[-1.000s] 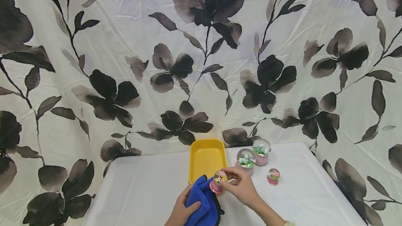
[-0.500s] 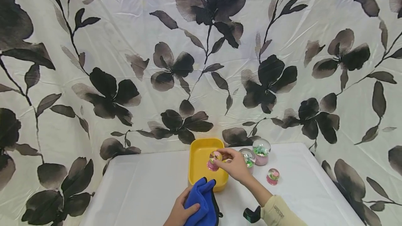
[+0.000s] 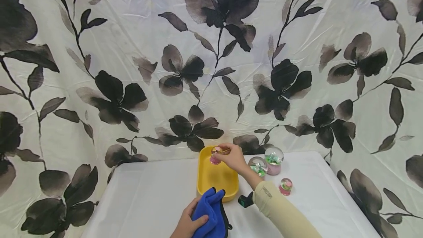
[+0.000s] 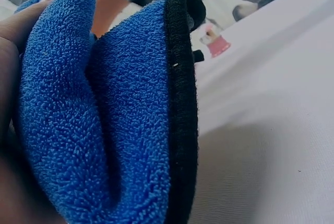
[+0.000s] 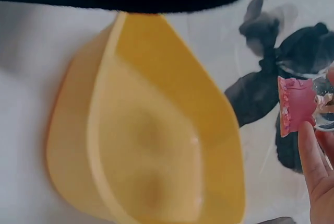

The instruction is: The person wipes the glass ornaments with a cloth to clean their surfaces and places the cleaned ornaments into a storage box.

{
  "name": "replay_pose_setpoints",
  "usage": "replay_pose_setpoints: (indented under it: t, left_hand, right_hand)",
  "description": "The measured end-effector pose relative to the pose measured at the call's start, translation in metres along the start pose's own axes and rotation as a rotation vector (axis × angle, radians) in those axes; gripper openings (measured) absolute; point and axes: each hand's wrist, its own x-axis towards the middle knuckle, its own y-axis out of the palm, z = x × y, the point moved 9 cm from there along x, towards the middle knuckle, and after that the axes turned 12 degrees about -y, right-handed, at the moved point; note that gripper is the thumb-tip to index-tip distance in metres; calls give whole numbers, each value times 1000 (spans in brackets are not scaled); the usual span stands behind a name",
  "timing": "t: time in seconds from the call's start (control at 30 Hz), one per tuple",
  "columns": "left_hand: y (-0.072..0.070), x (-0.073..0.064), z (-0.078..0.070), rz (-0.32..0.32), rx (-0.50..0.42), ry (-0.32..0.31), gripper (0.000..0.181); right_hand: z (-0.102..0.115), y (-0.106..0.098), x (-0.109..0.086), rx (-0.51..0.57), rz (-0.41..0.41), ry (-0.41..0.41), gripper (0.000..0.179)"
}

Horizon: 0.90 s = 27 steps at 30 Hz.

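Note:
My right hand (image 3: pixel 234 157) holds a small snow globe (image 3: pixel 215 156) with a pink base, over the far part of a yellow tray (image 3: pixel 219 183). In the right wrist view the globe's pink base (image 5: pixel 298 106) points away from the fingers (image 5: pixel 313 156), and nothing lies in the visible part of the tray. My left hand (image 3: pixel 188 221) grips a folded blue cloth (image 3: pixel 209 216) with black edging, near the tray's front edge. Up close in the left wrist view, the cloth (image 4: pixel 130 93) covers most of the fingers.
Two larger snow globes (image 3: pixel 274 160) with pink bases stand right of the tray, the nearer one partly behind the right forearm. Another small snow globe (image 3: pixel 285 186) stands in front of them. Behind the white table (image 3: pixel 148 197) hangs a floral curtain (image 3: pixel 231 94).
My right hand has carried the small snow globe forward and left, from beside the cloth to above the tray's far part. The left hand with the cloth has barely moved.

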Motion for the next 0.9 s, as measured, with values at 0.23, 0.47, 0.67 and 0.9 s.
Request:
replay_pose_setpoints:
  t: [0.23,0.47,0.67,0.9]
  left_hand:
    - [1,3,0,20,-23,-18,55]
    - [-4,0,4,-25,-9,-69,56]
    - [-4,-1,12,-63,-5,-139,62]
    - [-5,-1,15,-67,-23,-167,65]
  right_hand:
    - [-24,13,18,-6,-21,47,41]
    - [-53,31,32,-42,-70,154,40]
    - [-73,37,32,15,-109,224,43]
    - [-85,31,33,35,-112,260,38]
